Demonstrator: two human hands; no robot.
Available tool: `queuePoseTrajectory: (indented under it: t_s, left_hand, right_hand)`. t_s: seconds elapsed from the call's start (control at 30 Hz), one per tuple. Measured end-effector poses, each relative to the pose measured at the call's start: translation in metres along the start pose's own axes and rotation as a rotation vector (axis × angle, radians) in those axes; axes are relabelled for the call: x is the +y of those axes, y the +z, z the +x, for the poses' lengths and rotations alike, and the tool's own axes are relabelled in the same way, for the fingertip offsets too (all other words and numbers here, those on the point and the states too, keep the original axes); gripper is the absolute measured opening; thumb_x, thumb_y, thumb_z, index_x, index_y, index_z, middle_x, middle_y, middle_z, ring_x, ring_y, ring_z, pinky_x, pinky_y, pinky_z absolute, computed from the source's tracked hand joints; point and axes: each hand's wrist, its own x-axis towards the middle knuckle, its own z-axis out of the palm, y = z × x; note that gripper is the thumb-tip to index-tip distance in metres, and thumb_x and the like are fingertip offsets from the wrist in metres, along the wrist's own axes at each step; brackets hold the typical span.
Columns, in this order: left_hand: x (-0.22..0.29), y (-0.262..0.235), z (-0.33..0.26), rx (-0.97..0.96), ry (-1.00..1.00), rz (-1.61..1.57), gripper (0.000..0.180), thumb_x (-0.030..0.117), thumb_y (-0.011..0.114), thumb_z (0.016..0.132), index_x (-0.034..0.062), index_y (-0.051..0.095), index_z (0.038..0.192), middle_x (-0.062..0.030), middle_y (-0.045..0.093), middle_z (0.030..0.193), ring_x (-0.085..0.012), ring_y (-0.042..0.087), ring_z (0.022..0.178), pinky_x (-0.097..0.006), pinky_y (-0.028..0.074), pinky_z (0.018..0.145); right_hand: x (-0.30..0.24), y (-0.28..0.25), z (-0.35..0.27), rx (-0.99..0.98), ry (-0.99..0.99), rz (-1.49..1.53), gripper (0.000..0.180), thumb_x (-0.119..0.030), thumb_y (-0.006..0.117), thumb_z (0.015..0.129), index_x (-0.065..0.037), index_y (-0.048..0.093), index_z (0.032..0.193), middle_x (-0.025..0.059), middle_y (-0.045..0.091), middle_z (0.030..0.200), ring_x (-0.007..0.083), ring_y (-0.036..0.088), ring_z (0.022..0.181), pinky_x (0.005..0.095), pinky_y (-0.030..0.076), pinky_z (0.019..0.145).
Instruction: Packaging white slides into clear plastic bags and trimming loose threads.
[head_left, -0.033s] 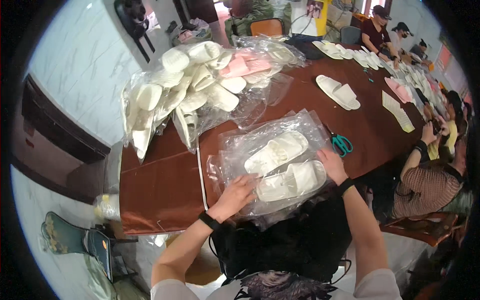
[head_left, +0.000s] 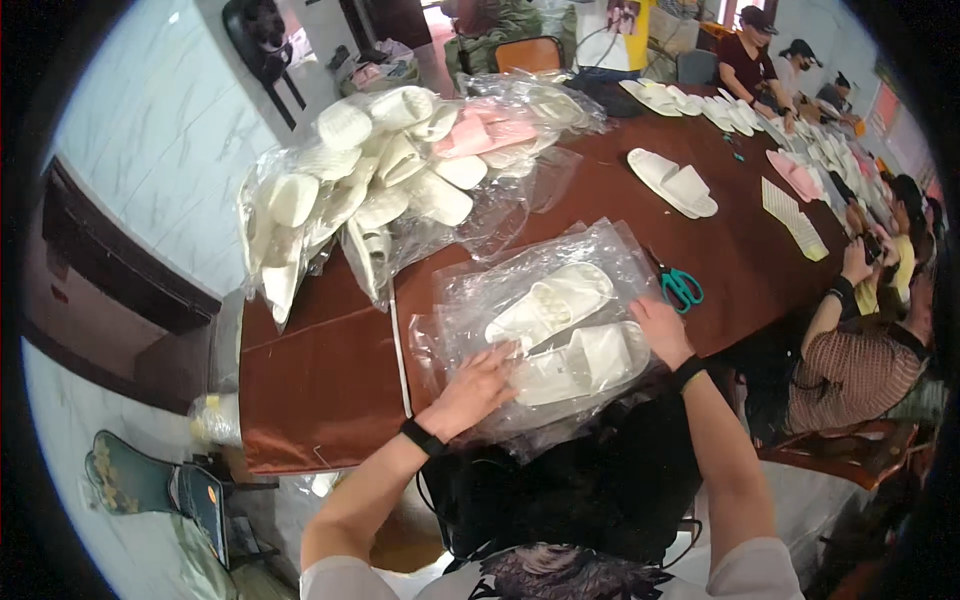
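Two white slippers, the farther one and the nearer one, lie side by side in or under a clear plastic bag on the table in front of me. My left hand rests on the bag by the slippers' left ends, its fingers stretched toward them. At the right end of the nearer slipper, my right hand lies on the bag's edge with fingers extended. Scissors with teal handles lie just beyond my right hand. Whether the bag's film is between my fingers is hard to see.
A heap of bagged white slippers, with pink ones among them, covers the far left of the brown table. A single white slipper and a striped sheet lie farther right. Co-workers sit along the right side.
Both hands and the slippers stay in nearly the same place. The whole view has shifted very slightly.
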Motion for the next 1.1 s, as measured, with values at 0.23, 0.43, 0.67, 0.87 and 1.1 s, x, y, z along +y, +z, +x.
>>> queuePoseTrajectory:
  t_s: [0.23,0.43,0.67,0.87,1.1]
  left_hand:
    - [-0.024,0.013,0.095,-0.123,0.248,-0.019,0.051,0.003,0.051,0.091,0.0123,0.044,0.140,-0.0096,0.043,0.144,-0.0324,0.040,0.132,-0.044,0.033,0.111]
    - [-0.005,0.020,0.112,-0.092,0.137,-0.187,0.060,0.012,0.068,0.083,0.0104,0.043,0.138,-0.0173,0.054,0.125,-0.0332,0.049,0.120,-0.040,0.039,0.105]
    - [-0.024,0.068,0.126,0.157,-0.001,0.110,0.051,0.029,0.068,0.078,0.0061,0.049,0.119,-0.0169,0.056,0.112,-0.0352,0.054,0.104,-0.051,0.034,0.094]
    - [0.004,0.062,0.131,0.104,-0.032,0.089,0.030,0.014,0.063,0.074,0.0060,0.057,0.102,-0.0155,0.062,0.092,-0.0340,0.058,0.090,-0.049,0.038,0.084]
    - [0.027,0.018,0.117,0.233,-0.062,-0.032,0.028,0.003,0.060,0.072,0.0056,0.060,0.100,-0.0165,0.064,0.091,-0.0373,0.058,0.085,-0.047,0.044,0.077]
  right_hand:
    - [-0.027,-0.010,0.003,0.080,0.180,0.137,0.048,-0.044,0.039,0.098,-0.005,0.066,0.094,0.0214,0.067,0.089,0.0437,0.062,0.088,0.0533,0.048,0.077]
    - [-0.014,0.002,0.001,0.079,0.096,0.151,0.024,-0.030,0.059,0.087,-0.007,0.066,0.088,0.0177,0.068,0.087,0.0373,0.064,0.083,0.0485,0.049,0.072]
    - [-0.038,0.006,0.001,0.326,-0.073,0.184,0.016,-0.020,0.061,0.081,-0.006,0.058,0.087,0.0177,0.065,0.085,0.0377,0.064,0.080,0.0498,0.049,0.071]
    - [-0.027,0.005,0.010,0.189,0.115,0.288,0.015,-0.019,0.057,0.084,-0.005,0.058,0.089,0.0202,0.065,0.086,0.0382,0.062,0.083,0.0502,0.048,0.071]
    - [-0.023,-0.022,0.023,0.415,0.026,0.234,0.012,-0.016,0.051,0.089,-0.004,0.051,0.091,0.0205,0.064,0.080,0.0410,0.063,0.075,0.0508,0.047,0.064]
